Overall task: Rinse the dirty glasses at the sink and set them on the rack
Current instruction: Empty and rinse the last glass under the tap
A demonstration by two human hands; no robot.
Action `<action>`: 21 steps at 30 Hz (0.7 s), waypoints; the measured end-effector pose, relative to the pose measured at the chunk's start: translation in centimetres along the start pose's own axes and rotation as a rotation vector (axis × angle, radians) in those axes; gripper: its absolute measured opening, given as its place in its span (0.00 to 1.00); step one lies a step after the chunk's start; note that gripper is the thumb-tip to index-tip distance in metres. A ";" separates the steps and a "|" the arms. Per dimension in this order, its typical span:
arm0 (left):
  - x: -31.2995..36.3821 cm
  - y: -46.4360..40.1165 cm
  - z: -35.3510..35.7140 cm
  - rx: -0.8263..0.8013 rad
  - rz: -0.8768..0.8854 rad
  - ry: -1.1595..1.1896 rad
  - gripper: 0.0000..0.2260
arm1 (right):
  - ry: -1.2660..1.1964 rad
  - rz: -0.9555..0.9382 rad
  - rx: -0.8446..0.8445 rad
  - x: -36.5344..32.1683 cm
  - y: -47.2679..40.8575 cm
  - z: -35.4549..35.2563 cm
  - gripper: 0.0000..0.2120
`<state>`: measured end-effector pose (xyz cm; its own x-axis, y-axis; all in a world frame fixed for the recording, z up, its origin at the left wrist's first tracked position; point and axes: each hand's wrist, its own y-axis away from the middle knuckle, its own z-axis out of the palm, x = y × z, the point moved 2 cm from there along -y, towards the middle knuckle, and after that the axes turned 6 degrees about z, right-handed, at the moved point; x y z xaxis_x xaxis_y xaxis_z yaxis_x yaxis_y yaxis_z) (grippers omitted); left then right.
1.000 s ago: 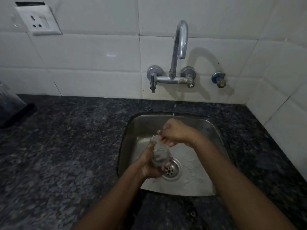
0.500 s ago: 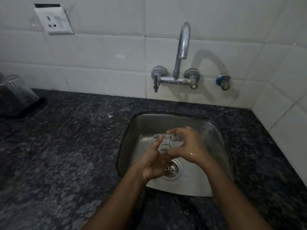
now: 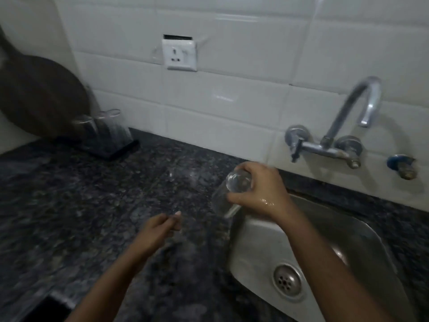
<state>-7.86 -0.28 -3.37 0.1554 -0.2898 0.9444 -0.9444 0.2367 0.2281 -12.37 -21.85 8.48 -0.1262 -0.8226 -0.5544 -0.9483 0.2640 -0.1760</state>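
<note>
My right hand [image 3: 260, 194] grips a clear glass [image 3: 228, 194] by its base, mouth tilted downward, above the left rim of the steel sink [image 3: 255, 231]. My left hand [image 3: 157, 231] hovers over the dark counter to the left of the sink, fingers loosely curled and holding nothing. At the back left a black rack [image 3: 116, 152] carries two upturned clear glasses [image 3: 109, 129]. Another clear glass [image 3: 183, 182], faint and blurred, stands on the counter just left of the held one.
A dark round board [image 3: 39, 96] leans against the wall behind the rack. The chrome faucet [image 3: 343, 122] and a blue-capped tap [image 3: 401, 166] are on the tiled wall above the sink. A white socket [image 3: 179, 54] sits higher up. The granite counter [image 3: 81, 217] spreads left.
My right hand has lifted the glass out of the sink basin to its left rim. My left hand has let go and moved left over the counter. The view has swung left.
</note>
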 end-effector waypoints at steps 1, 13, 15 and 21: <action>-0.5 -0.6 -2.7 0.049 0.003 -0.003 0.14 | 0.016 -0.048 -0.013 -2.3 -1.2 1.3 0.27; -8.9 -11.6 -28.4 0.595 0.198 -0.823 0.21 | 0.079 -0.280 -0.089 -24.9 -17.6 20.2 0.27; -10.5 -13.3 -30.2 0.606 0.189 -0.888 0.26 | 0.084 -0.270 -0.088 -26.7 -19.7 22.8 0.24; -12.5 -15.4 -31.6 0.703 0.148 -0.820 0.29 | 0.174 -0.247 -0.100 -28.9 -25.1 28.0 0.23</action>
<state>13.90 29.01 -11.14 0.0330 -0.8941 0.4467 -0.9327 -0.1881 -0.3076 23.26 9.37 6.13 0.0721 -0.9319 -0.3555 -0.9794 0.0013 -0.2021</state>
